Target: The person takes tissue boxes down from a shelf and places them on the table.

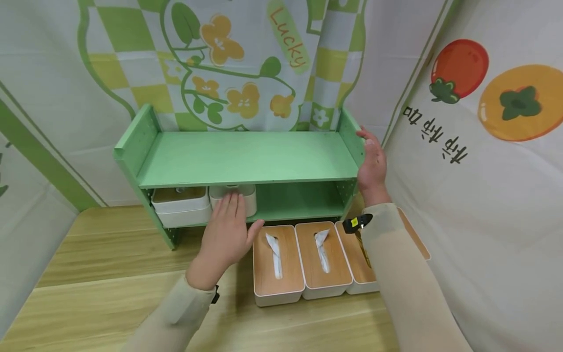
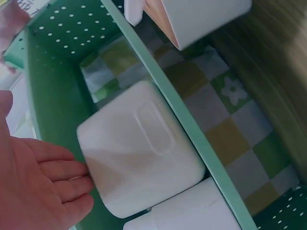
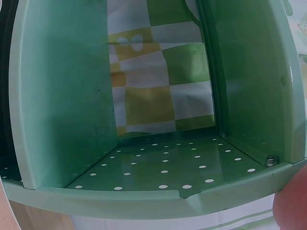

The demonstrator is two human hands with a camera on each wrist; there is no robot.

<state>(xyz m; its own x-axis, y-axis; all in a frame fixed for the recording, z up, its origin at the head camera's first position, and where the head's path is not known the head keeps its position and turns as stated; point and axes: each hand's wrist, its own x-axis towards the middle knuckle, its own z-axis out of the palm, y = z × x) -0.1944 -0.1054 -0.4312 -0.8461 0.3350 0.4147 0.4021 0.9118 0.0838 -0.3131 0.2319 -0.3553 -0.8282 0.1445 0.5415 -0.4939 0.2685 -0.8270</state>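
A white box (image 1: 248, 205) stands on the lower level of the green shelf (image 1: 259, 156). My left hand (image 1: 228, 232) touches its front and top edge with straight fingers, thumb spread to the side. In the left wrist view, the fingertips (image 2: 79, 203) lie right at the rim of that white box (image 2: 141, 148). To its left is a second white box (image 1: 182, 210) with a wood-look top. My right hand (image 1: 373, 164) rests against the outside of the shelf's right end panel (image 1: 350, 137), fingers pointing up; in the right wrist view only part of a finger (image 3: 295, 203) shows.
Tissue boxes (image 1: 288, 254) with wood-look lids stand in a row on the wooden table (image 1: 154, 303), before the shelf's right half; my right forearm covers some. A patterned cloth (image 1: 246, 63) hangs behind the shelf, and a printed white cloth (image 1: 497, 195) stands at the right.
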